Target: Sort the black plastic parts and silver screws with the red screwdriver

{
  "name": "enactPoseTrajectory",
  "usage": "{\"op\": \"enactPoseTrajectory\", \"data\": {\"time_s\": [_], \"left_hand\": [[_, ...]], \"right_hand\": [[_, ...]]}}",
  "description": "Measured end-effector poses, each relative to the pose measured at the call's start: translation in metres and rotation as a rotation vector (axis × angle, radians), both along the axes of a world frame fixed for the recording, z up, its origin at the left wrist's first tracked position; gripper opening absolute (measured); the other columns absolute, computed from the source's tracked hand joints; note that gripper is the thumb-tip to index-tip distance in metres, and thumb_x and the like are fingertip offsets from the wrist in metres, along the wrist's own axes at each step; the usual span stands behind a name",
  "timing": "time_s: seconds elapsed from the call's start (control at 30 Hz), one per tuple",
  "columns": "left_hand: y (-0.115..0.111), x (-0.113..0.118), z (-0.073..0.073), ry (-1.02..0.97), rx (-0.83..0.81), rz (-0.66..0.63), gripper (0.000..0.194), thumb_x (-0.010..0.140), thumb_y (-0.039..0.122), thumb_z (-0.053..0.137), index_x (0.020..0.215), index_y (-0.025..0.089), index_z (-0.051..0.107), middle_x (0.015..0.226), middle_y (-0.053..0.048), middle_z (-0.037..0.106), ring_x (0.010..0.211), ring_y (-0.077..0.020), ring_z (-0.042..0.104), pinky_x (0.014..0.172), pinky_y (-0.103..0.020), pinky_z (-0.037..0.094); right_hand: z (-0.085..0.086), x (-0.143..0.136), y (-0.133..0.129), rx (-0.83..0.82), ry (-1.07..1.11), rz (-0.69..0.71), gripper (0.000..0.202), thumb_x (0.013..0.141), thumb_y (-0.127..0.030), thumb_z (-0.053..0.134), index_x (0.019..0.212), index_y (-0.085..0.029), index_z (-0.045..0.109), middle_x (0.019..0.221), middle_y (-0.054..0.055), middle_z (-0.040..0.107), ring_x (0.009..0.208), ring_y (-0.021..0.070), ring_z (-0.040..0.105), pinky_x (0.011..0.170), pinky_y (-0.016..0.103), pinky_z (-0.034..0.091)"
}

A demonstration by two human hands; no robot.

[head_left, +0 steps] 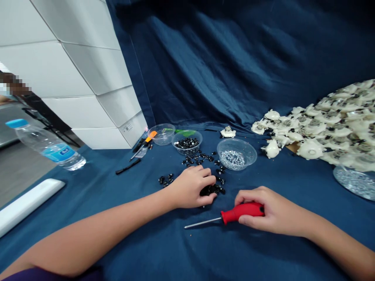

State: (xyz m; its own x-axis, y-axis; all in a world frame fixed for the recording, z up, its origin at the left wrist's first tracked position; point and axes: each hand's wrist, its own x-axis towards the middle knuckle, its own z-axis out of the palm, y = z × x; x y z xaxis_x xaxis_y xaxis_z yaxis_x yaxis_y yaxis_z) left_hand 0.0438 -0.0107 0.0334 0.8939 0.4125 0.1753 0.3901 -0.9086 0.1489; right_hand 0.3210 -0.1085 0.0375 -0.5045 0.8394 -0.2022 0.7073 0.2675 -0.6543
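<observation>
My left hand point(191, 188) rests on the blue cloth with its fingers curled round a cluster of small black parts point(211, 190). The palm side is hidden, so how many parts it grips cannot be seen. More loose black parts point(202, 157) are scattered beyond it and to its left. My right hand point(275, 212) is closed on the red handle of a screwdriver point(243, 212), whose metal shaft points left, just in front of my left hand. Behind the hands stand a clear tub of black parts point(187, 143) and a clear tub of silver screws point(234, 158).
Many cream-coloured plastic housings point(312, 148) are heaped at the right, with one single housing point(227, 132) at the back. A bag of silver screws point(356, 181) lies far right. A water bottle point(49, 146), white boxes point(76, 111) and an orange-handled tool point(150, 136) are at the left.
</observation>
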Motion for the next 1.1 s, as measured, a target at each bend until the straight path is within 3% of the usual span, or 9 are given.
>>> {"op": "enactPoseTrajectory", "data": {"time_s": [0.3, 0.7, 1.1], "left_hand": [[-0.003, 0.005, 0.001, 0.037, 0.03, 0.032, 0.017, 0.092, 0.038, 0.065, 0.092, 0.021, 0.06, 0.09, -0.005, 0.068, 0.081, -0.023, 0.059, 0.074, -0.036, 0.048], [-0.004, 0.005, 0.005, 0.102, 0.111, 0.002, 0.024, 0.101, 0.044, 0.06, 0.093, 0.022, 0.065, 0.09, -0.005, 0.069, 0.081, -0.0232, 0.062, 0.069, -0.035, 0.047], [0.01, 0.009, 0.005, 0.021, -0.022, 0.034, 0.02, 0.095, 0.033, 0.062, 0.078, 0.021, 0.059, 0.076, -0.001, 0.066, 0.069, -0.0182, 0.063, 0.066, -0.029, 0.045]], "right_hand": [[0.0, 0.0, -0.001, 0.016, -0.013, -0.008, 0.023, 0.097, -0.049, 0.072, 0.108, -0.028, 0.074, 0.089, 0.0, 0.075, 0.077, 0.0191, 0.064, 0.068, 0.03, 0.041], [-0.001, 0.001, -0.002, 0.06, 0.039, -0.018, 0.024, 0.095, -0.05, 0.075, 0.106, -0.029, 0.077, 0.085, 0.001, 0.076, 0.073, 0.0184, 0.064, 0.064, 0.027, 0.041], [-0.003, 0.003, -0.003, 0.078, 0.037, -0.008, 0.024, 0.096, -0.05, 0.074, 0.108, -0.029, 0.077, 0.088, 0.001, 0.077, 0.073, 0.0179, 0.065, 0.063, 0.026, 0.041]]}}
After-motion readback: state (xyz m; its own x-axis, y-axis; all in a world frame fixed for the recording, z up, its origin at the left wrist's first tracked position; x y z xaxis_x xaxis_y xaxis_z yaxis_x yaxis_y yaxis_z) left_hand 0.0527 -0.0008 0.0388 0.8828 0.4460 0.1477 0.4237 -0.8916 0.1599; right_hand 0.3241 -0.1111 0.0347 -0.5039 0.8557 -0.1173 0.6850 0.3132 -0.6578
